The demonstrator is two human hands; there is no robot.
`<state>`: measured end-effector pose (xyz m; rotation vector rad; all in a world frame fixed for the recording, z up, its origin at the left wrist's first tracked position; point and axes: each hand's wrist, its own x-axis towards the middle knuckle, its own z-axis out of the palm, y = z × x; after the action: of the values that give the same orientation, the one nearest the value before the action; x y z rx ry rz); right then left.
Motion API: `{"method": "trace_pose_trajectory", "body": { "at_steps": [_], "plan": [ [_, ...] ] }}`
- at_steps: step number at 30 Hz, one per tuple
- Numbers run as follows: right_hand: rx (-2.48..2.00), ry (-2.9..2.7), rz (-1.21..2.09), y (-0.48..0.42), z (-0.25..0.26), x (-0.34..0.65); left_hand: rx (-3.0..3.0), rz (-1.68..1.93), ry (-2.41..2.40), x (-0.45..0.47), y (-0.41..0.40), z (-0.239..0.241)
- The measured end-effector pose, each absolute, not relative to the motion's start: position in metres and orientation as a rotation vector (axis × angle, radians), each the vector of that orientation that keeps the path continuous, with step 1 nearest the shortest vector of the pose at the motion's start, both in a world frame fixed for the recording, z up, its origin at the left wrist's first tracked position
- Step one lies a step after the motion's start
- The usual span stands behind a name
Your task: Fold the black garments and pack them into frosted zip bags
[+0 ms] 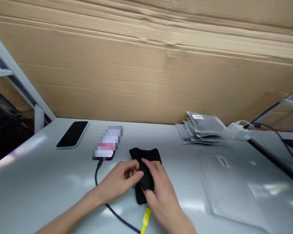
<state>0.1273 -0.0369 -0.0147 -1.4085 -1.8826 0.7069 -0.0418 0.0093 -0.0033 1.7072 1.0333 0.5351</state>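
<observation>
A small black fabric piece (146, 155) lies bunched on the grey table (39, 182), near the front centre. My left hand (120, 182) pinches its left side with curled fingers. My right hand (161, 195) grips its lower part from the right, thumb on top. A yellow tag or strap (146, 219) sticks out below my right hand.
A dark phone (72, 134) lies at the back left. A second phone (108, 143) with a lit screen has a black cable (117, 214) running toward me. A stack of grey pouches (201, 128) sits back right, a large flat grey bag (231, 182) in front. Cardboard wall (146, 65) behind.
</observation>
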Motion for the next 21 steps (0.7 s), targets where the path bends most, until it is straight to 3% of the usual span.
{"method": "trace_pose_trajectory", "body": {
  "at_steps": [7,17,21],
  "plan": [
    [-1.453,-1.395,0.703,-0.04,-0.012,0.141,2.116,0.823,1.16,-0.036,0.002,-0.013],
    [-1.776,-1.157,0.327,-0.078,-0.019,0.24,2.418,0.49,1.138,-0.035,0.004,-0.022],
    [-1.709,-1.422,0.144,-0.067,-0.011,0.231,2.441,0.46,1.119,-0.04,0.009,-0.022]
  ]
}}
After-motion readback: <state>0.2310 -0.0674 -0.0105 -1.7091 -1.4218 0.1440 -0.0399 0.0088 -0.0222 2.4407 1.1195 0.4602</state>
